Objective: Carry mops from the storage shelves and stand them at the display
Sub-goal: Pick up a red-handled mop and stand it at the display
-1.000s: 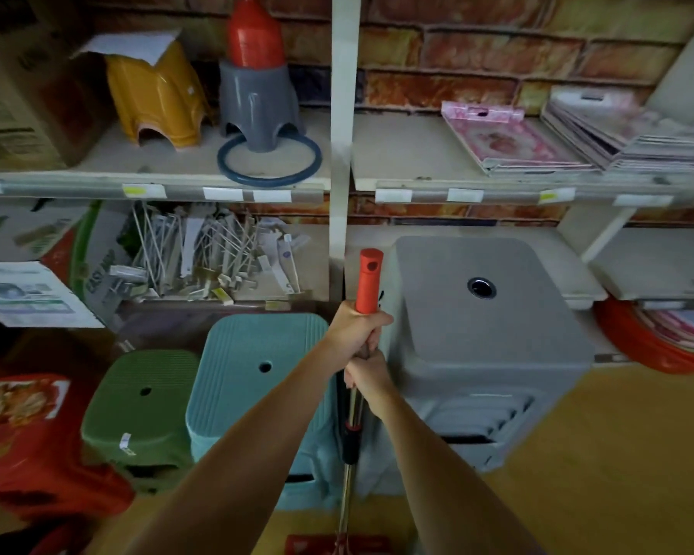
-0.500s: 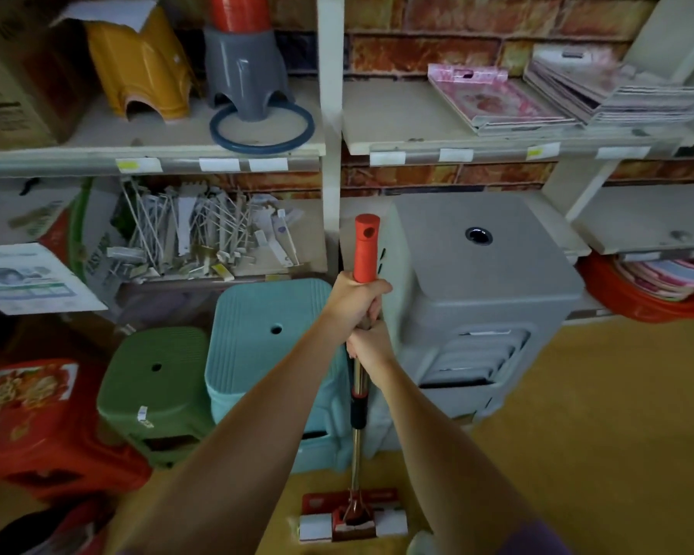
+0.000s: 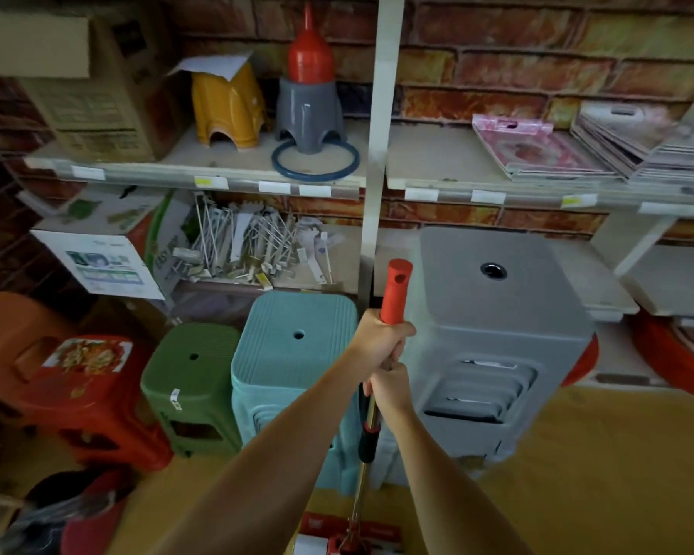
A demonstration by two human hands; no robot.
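Note:
I hold one mop (image 3: 395, 292) upright in front of the shelves. It has a red plastic grip on top, a thin metal pole with a black and red collar, and a red and white flat head (image 3: 349, 538) resting on the yellow floor at the bottom edge. My left hand (image 3: 379, 338) is wrapped around the lower end of the red grip. My right hand (image 3: 387, 388) clasps the pole just beneath it. The mop stands between the teal stool stack and the grey stool stack.
Stacked plastic stools line the floor: red (image 3: 85, 390), green (image 3: 191, 386), teal (image 3: 293, 370) and grey (image 3: 493, 338). The white shelf upright (image 3: 377, 154) rises just behind the mop. Shelves hold cardboard boxes, metal hooks (image 3: 257, 246), a yellow stool, a grey stool and pink packets (image 3: 537, 152).
The view has tilted up and shifted a little to the left. The mop head has slid toward the bottom edge of the frame. Both hands keep the same grip on the handle.

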